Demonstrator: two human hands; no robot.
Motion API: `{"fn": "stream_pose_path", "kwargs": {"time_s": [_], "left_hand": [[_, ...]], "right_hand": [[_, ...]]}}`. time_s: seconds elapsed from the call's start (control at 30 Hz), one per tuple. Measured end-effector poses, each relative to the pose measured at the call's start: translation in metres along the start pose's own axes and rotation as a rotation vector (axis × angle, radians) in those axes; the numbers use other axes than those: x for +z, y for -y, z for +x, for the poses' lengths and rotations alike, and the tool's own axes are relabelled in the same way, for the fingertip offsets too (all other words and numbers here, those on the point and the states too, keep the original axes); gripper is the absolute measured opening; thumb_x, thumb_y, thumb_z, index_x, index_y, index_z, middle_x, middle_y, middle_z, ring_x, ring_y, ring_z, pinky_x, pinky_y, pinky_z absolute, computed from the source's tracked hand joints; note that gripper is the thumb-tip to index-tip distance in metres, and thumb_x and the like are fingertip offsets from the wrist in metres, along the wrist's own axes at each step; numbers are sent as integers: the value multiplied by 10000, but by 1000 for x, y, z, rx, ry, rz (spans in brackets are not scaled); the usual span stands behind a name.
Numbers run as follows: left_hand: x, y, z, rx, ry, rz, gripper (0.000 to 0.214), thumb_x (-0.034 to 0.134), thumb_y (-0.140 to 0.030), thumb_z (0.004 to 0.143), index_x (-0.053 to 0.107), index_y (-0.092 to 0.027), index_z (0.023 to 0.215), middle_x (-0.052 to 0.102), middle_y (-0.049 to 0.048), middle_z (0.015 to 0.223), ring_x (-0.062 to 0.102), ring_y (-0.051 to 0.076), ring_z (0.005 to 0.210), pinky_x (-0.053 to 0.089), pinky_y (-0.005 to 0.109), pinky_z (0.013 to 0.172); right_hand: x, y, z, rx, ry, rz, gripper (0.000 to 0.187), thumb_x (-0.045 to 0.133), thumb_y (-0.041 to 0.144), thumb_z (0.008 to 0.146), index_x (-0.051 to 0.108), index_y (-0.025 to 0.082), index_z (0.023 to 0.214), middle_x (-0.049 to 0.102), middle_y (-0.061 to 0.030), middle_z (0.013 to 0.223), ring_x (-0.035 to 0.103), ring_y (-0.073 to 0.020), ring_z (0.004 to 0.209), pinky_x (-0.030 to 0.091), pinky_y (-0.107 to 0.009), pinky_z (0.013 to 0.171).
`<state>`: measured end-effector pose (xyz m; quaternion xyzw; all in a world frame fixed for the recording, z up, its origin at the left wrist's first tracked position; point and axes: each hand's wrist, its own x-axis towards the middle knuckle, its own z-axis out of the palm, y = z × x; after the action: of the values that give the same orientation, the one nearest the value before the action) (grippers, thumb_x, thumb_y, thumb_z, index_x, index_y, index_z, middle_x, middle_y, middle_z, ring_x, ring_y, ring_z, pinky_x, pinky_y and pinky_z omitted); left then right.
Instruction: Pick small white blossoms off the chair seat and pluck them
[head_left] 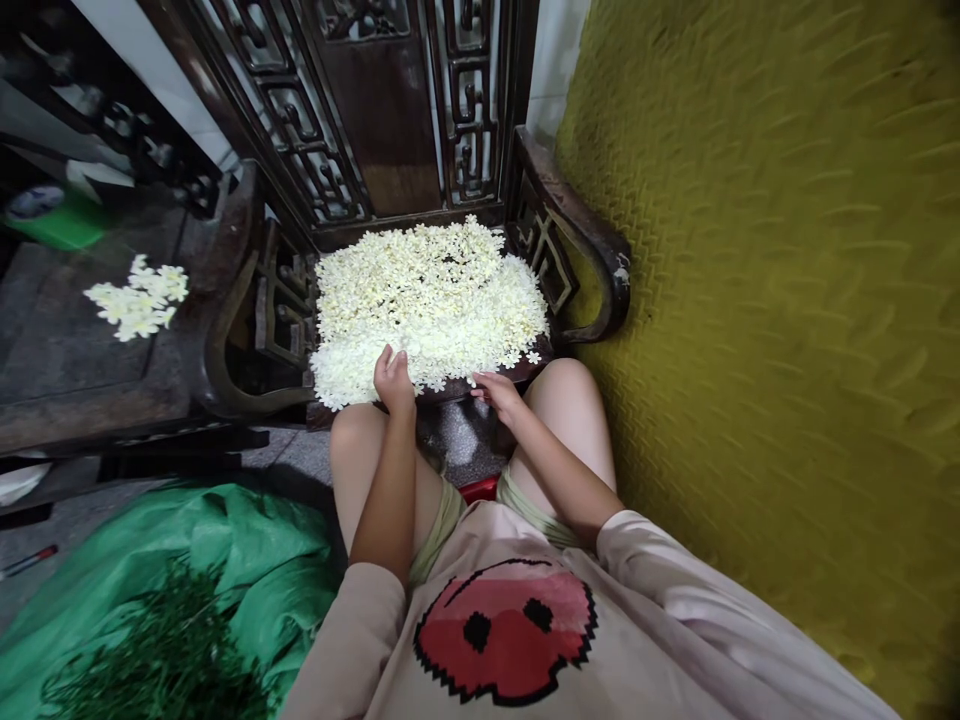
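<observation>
Small white, five-petalled flowers (427, 290) lie in a thick layer over the seat of a dark carved wooden chair (611, 265). At the near left part of this layer is my left hand (394, 380), thumb and forefinger apart, reaching in among the blossoms. My right hand (499, 393) is just over the front edge of the seat, palm turned inward. A small white flower (472, 379) shows at its fingertips and seems pinched there, though the detail is tiny. Both forearms rest near my thighs.
A small heap of the same flowers (140, 298) lies on a dark wooden table (67, 330) at left, near a green tape roll (60, 215). Green sacking (247, 535) with leafy stems (161, 655) is at lower left. A yellow textured surface (772, 300) rises at right.
</observation>
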<state>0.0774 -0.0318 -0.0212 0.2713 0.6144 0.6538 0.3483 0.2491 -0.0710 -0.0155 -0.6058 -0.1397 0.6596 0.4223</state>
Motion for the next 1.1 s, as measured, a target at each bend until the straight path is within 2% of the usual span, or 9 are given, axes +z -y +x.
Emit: {"fn": "stream_pose_path", "kwargs": {"time_s": [0.07, 0.17, 0.23, 0.33, 0.43, 0.6, 0.93, 1.0, 1.1], "left_hand": [[-3, -2, -7, 30, 19, 49, 384, 630, -268, 705, 572, -154, 1067, 542, 120, 1190, 551, 182, 1042, 432, 283, 891], [-7, -2, -28, 65, 60, 224, 339, 615, -311, 710, 607, -171, 1019, 566, 98, 1125, 566, 177, 974, 442, 294, 856], [-7, -2, -42, 38, 205, 303, 300, 606, -339, 710, 632, -171, 958, 614, 75, 970, 588, 163, 845, 461, 297, 785], [-5, -3, -57, 18, 513, 320, 251, 632, -325, 685, 656, -174, 885, 625, 49, 829, 584, 152, 719, 462, 292, 705], [-1, -5, -65, 92, 638, 327, 175, 656, -269, 662, 682, -199, 820, 623, 41, 811, 575, 155, 709, 447, 294, 709], [3, -5, -70, 18, 629, 247, 166, 693, -193, 597, 697, -220, 761, 644, 27, 745, 568, 162, 688, 442, 306, 730], [4, 2, -64, -467, 497, -42, 295, 744, -297, 516, 689, -152, 767, 665, 29, 697, 596, 142, 680, 456, 313, 736], [4, 3, -64, -467, 475, -33, 273, 733, -287, 528, 687, -149, 758, 663, 28, 692, 595, 134, 668, 456, 305, 730], [5, 3, -65, -323, 469, 55, 221, 707, -274, 566, 679, -150, 746, 671, 33, 727, 604, 140, 694, 456, 297, 737]], "right_hand": [[1, -2, 1, -8, 16, -30, 137, 673, 210, 684, 573, 156, 761, 620, 5, 711, 584, -69, 513, 354, -152, 409], [3, -4, 1, -19, 39, -63, 132, 676, 226, 678, 583, 153, 737, 623, 3, 708, 580, -69, 515, 339, -153, 411], [5, -4, 0, -29, 57, -83, 142, 680, 248, 673, 598, 154, 741, 632, 2, 716, 581, -69, 528, 341, -154, 430], [5, -3, -4, -59, 125, -115, 181, 691, 288, 652, 632, 160, 765, 649, 5, 713, 577, -66, 552, 343, -155, 466], [3, -2, -7, -76, 176, -132, 237, 715, 318, 610, 659, 163, 780, 651, 10, 657, 563, -68, 555, 340, -158, 487], [0, -3, -6, -108, 199, -131, 293, 736, 377, 565, 680, 162, 756, 651, 5, 618, 538, -70, 543, 335, -171, 494], [1, -2, -4, -100, 266, -74, 265, 743, 337, 572, 681, 181, 777, 663, 14, 686, 557, -67, 566, 358, -168, 508], [2, -2, -4, -119, 250, -87, 256, 739, 329, 571, 682, 178, 770, 663, 12, 689, 557, -70, 565, 346, -169, 494], [4, -1, -5, -138, 200, -110, 249, 729, 324, 570, 681, 175, 764, 662, 11, 694, 553, -73, 561, 342, -175, 494]]}}
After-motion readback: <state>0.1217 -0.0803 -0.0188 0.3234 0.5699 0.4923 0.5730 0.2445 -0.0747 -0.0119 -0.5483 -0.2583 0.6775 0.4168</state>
